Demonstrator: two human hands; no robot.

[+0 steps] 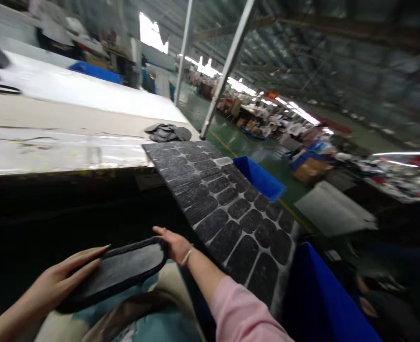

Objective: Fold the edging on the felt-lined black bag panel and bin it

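Note:
A long, round-ended grey pad (131, 263) with a thick black edge lies across my lap, tilted up to the right. My left hand (55, 280) grips its near left end, with the fingers stretched over the upper edge. At the other end my right hand (176, 244) holds the rounded tip, its thumb sticking out to the left. To the right of my right arm slopes a dark board (294, 233) covered with several black rounded shapes separated by pale gaps. One small light-grey piece (223, 161) rests near its far edge.
A pile of dark grey rounded pieces (167, 132) sits on the pale worktable (89, 97) at the left. Blue bins stand beyond the board (260, 178) and at its right (324, 294). A metal pole (227, 69) rises at the table's corner. People and cluttered benches appear blurred behind.

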